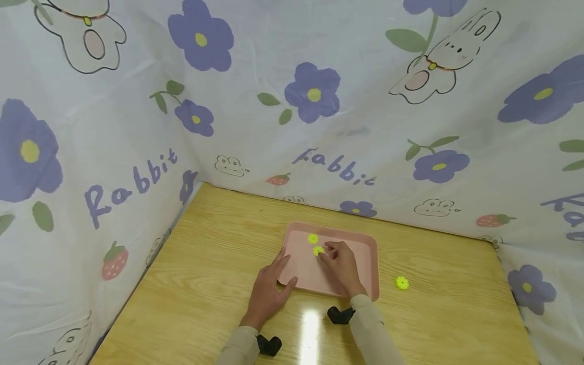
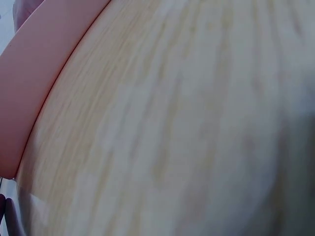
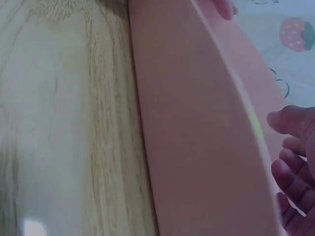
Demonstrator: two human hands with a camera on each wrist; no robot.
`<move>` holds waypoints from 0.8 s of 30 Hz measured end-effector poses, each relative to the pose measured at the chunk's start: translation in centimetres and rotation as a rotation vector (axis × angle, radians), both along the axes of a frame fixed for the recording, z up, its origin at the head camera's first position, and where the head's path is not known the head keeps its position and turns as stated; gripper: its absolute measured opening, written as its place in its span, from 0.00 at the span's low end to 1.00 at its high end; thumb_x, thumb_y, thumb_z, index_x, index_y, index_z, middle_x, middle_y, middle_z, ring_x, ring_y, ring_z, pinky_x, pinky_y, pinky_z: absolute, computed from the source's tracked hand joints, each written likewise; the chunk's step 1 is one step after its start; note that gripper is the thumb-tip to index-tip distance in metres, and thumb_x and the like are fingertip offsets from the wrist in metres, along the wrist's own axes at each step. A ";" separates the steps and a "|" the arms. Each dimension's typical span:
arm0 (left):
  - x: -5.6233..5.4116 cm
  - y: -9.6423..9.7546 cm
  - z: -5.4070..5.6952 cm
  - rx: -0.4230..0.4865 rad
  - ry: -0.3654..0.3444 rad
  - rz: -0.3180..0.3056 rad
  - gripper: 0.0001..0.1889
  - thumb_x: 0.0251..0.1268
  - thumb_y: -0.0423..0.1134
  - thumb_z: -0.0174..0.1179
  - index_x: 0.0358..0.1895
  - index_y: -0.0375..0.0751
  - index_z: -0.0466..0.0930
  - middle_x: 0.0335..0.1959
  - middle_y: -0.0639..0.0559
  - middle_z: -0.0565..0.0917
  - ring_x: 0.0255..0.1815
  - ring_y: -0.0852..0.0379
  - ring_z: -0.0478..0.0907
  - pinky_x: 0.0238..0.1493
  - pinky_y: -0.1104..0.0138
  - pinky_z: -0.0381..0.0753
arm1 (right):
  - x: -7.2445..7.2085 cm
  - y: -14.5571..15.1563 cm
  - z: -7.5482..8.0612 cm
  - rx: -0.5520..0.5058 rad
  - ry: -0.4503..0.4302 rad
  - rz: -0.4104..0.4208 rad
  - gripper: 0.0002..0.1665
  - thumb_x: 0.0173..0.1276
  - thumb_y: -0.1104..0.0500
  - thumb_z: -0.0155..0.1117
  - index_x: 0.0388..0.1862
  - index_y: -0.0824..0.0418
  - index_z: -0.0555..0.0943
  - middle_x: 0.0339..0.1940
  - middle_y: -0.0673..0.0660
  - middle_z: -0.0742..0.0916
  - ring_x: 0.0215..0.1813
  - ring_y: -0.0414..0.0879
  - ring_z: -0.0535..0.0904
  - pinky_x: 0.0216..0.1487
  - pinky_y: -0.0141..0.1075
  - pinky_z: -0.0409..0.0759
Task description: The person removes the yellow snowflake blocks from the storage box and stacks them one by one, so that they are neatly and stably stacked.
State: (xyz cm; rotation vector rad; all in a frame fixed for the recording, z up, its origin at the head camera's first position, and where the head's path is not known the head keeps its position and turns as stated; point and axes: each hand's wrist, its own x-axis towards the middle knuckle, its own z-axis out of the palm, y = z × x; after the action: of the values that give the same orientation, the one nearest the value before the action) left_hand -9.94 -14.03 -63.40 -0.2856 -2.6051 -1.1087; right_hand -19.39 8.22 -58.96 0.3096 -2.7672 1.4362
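A pink tray [image 1: 303,274] lies on the table with two bright yellow notched discs in it. The farther disc [image 1: 313,239] shows whole; the nearer disc [image 1: 318,251] is partly covered by the right thumb. My right hand [image 1: 341,266] reaches over the tray, fingers loosely bent, thumb tip right at the nearer disc. In the right wrist view a gap shows between thumb and fingers, with nothing pinched there. My left hand [image 1: 269,294] rests at the tray's near left corner, its fingers straight along the left rim and the thumb at the front rim.
A third yellow disc [image 1: 402,283] lies on the wooden table [image 1: 205,268], right of the tray. White cloth [image 1: 255,126] with flowers and rabbits hangs behind and along the sides. Black wrist devices [image 1: 270,345] sit below both hands.
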 end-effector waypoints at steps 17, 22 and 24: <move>0.1 0.2 0.2 -0.019 -0.005 0.016 0.32 0.76 0.54 0.60 0.77 0.45 0.69 0.82 0.53 0.61 0.69 0.45 0.76 0.67 0.42 0.73 | -0.6 -1.1 -0.9 0.101 -0.070 0.011 0.20 0.66 0.62 0.76 0.55 0.69 0.86 0.40 0.59 0.82 0.40 0.49 0.75 0.45 0.48 0.79; 0.1 0.2 0.4 -0.008 -0.005 0.010 0.32 0.75 0.53 0.61 0.77 0.44 0.70 0.82 0.53 0.62 0.70 0.46 0.74 0.68 0.42 0.72 | -0.4 -0.8 -0.7 0.091 -0.065 0.023 0.19 0.66 0.64 0.76 0.55 0.65 0.85 0.39 0.58 0.82 0.39 0.49 0.75 0.43 0.46 0.79; 0.1 0.2 0.5 -0.008 -0.004 0.007 0.33 0.75 0.53 0.62 0.77 0.44 0.70 0.82 0.53 0.62 0.71 0.47 0.74 0.69 0.42 0.71 | -0.2 -0.6 -0.7 0.087 -0.061 0.028 0.19 0.65 0.65 0.76 0.55 0.63 0.85 0.39 0.57 0.83 0.39 0.48 0.77 0.43 0.46 0.80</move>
State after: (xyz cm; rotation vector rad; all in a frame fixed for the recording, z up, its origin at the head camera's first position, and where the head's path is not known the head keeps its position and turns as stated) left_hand -9.86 -13.85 -62.91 -0.2759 -2.6123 -1.0984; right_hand -19.63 7.57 -59.67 0.3128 -2.8909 1.3555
